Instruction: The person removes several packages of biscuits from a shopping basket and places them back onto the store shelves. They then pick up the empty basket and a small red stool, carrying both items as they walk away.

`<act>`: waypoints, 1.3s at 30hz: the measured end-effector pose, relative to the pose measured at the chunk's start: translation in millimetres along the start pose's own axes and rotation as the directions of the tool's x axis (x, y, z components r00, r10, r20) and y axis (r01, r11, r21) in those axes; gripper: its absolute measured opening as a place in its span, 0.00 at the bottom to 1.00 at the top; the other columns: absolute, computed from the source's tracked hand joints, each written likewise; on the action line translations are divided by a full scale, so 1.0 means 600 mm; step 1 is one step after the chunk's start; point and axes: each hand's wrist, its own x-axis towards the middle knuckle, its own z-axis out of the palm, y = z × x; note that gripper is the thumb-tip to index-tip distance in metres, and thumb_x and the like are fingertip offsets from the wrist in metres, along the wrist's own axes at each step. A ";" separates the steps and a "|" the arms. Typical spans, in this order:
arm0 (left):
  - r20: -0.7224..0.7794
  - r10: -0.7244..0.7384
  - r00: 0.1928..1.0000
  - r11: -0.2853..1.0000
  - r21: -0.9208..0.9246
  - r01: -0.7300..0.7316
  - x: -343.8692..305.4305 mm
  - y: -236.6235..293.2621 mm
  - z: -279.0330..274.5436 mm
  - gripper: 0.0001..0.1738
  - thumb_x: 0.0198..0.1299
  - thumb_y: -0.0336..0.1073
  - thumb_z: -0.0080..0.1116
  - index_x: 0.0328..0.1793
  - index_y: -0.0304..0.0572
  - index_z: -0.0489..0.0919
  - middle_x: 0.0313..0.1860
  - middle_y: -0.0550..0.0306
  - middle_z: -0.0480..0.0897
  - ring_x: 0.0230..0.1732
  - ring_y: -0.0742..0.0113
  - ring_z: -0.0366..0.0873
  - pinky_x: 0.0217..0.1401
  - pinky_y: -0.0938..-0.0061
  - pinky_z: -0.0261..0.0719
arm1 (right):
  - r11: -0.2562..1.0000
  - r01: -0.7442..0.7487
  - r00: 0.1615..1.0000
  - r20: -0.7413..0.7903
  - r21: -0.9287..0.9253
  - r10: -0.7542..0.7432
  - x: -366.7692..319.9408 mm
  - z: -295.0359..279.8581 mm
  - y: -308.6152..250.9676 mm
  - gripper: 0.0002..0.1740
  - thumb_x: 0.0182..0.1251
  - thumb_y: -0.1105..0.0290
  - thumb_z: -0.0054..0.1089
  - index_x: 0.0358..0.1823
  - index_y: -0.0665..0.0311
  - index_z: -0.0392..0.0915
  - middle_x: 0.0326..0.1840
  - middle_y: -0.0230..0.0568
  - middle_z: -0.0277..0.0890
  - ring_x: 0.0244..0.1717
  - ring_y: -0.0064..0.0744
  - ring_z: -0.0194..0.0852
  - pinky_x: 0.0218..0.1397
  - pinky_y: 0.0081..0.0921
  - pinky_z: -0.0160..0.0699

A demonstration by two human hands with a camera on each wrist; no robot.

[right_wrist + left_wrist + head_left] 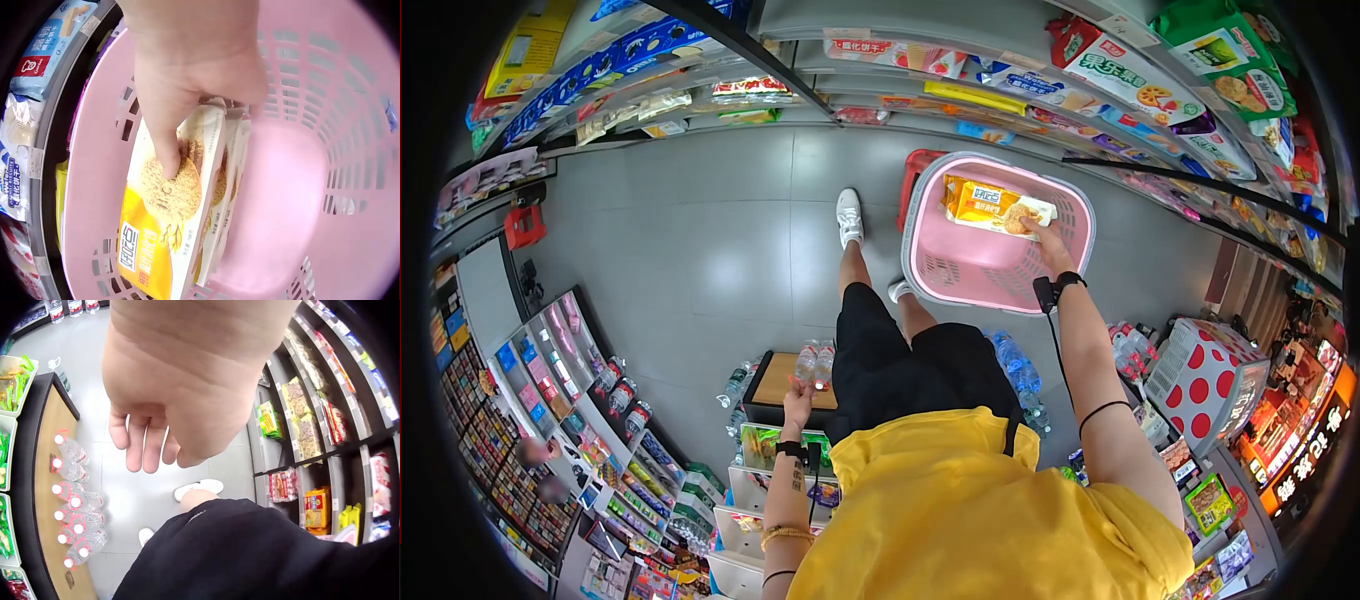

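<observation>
My right hand [1050,246] holds yellow-and-white biscuit packs [990,206] inside a pink basket [1000,281]. In the right wrist view the thumb of the hand [194,81] lies across the cookie picture on the front pack [172,194], with more packs [228,187] stacked behind it; the other fingers are mostly hidden. The packs lean along one side of the pink basket [281,206]. My left hand [798,402] hangs beside my leg near bottles on a wooden surface; in the left wrist view this hand [175,406] has loosely bent fingers and holds nothing.
Snack shelves [960,82] run along the far side of the grey floor [710,230]. A red object [915,180] stands beside the basket. Water bottles [1017,368] stand near my right leg, others [81,503] on the wooden surface. A polka-dot box [1200,385] stands at right.
</observation>
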 end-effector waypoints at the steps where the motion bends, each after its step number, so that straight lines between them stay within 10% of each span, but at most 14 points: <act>1: 0.004 -0.012 1.000 1.000 0.006 0.012 -0.007 -0.005 0.001 0.12 0.67 0.37 0.56 0.44 0.33 0.79 0.30 0.57 0.84 0.33 0.71 0.82 0.40 0.76 0.80 | 1.000 -0.019 1.000 0.001 -0.007 0.019 0.000 0.001 0.001 0.42 0.54 0.69 0.75 0.66 0.66 0.59 0.59 0.43 0.72 0.57 0.35 0.75 0.57 0.31 0.78; 9: 0.035 -0.050 0.998 0.998 -0.040 0.052 -0.024 -0.038 0.028 0.14 0.67 0.39 0.57 0.43 0.32 0.79 0.30 0.56 0.84 0.32 0.72 0.82 0.39 0.76 0.81 | 0.976 -0.084 0.994 0.087 0.202 0.068 -0.008 0.003 -0.011 0.43 0.54 0.69 0.75 0.67 0.63 0.57 0.59 0.41 0.72 0.61 0.35 0.73 0.62 0.34 0.75; 39: -0.008 0.062 0.998 0.998 -0.004 -0.062 0.030 -0.032 0.085 0.11 0.65 0.37 0.57 0.43 0.35 0.80 0.32 0.58 0.85 0.33 0.71 0.81 0.40 0.76 0.78 | 0.999 0.043 0.981 0.189 0.027 -0.047 -0.108 0.094 -0.047 0.42 0.55 0.71 0.71 0.69 0.69 0.57 0.60 0.45 0.73 0.57 0.36 0.77 0.59 0.28 0.79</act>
